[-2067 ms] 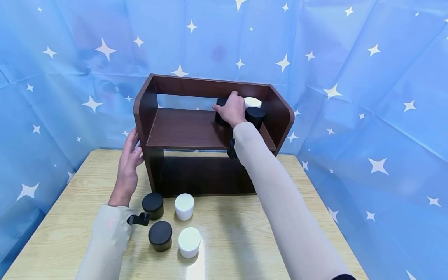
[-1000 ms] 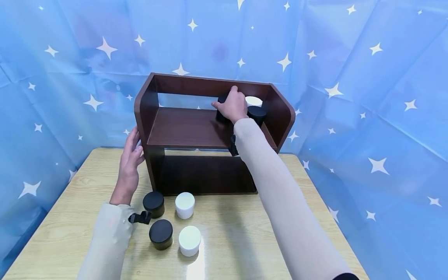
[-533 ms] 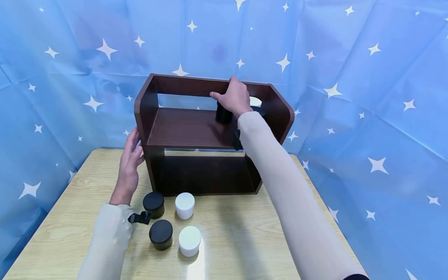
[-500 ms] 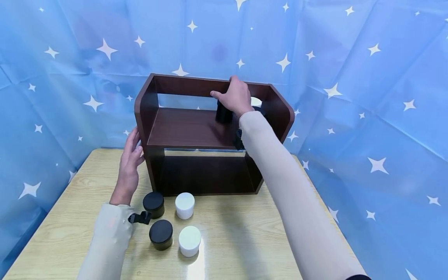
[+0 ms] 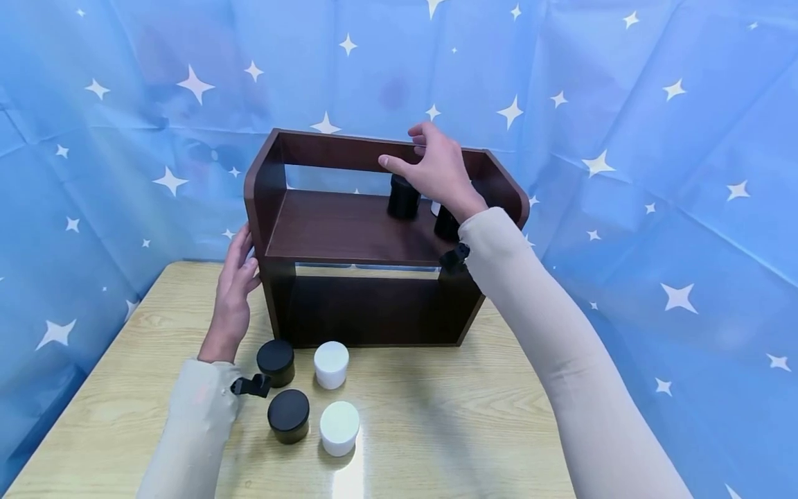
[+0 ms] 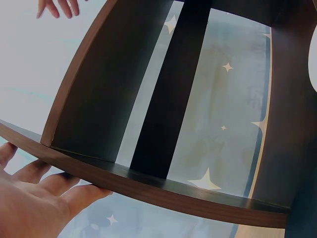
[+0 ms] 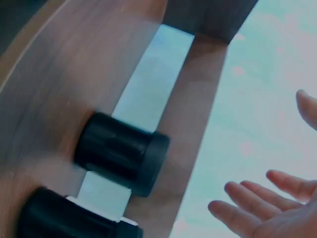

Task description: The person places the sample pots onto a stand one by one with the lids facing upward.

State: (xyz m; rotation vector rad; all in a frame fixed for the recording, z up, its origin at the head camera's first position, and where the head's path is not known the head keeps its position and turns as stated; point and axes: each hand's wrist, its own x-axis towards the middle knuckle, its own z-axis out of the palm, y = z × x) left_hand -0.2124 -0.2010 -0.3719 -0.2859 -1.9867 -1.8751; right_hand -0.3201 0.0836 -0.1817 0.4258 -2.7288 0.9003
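Note:
A dark brown two-tier shelf stands on the table. My left hand lies against its left side panel, fingers extended along the outer face; the left wrist view shows those fingers at the panel edge. Above the upper tier hovers my right hand, fingers spread, holding nothing. Below it a black lidded jar stands upright on the upper tier. To its right are another black jar and a white jar, both partly hidden by the right hand and wrist.
In front of the shelf, on the wooden table, stand two black jars and two white jars, near the left forearm. A blue star-patterned curtain hangs behind and on both sides.
My right hand has let go of the black jar on the upper tier and lifted up and to the right, its fingers spreading. The left hand has stayed at the side panel.

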